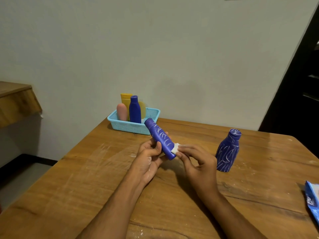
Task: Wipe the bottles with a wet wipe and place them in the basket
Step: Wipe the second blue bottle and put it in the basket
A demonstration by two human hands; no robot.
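Observation:
My left hand (149, 155) holds a slim blue bottle (159, 138) streaked with white marks, tilted with its cap toward the basket. My right hand (195, 158) pinches a small white wet wipe (176, 148) against the bottle's lower end. A wider blue bottle (227, 150), also scribbled in white, stands upright on the table to the right. At the far edge sits a light blue basket (151, 116) holding a clean blue bottle (135, 110), a pink bottle (122, 112) and a yellow bottle (126, 100).
The wooden table (86, 183) shows white powdery smears on its left half. A blue wipes packet (313, 199) lies at the right edge. A wall stands right behind the basket, and a wooden shelf (15, 99) juts out at the left.

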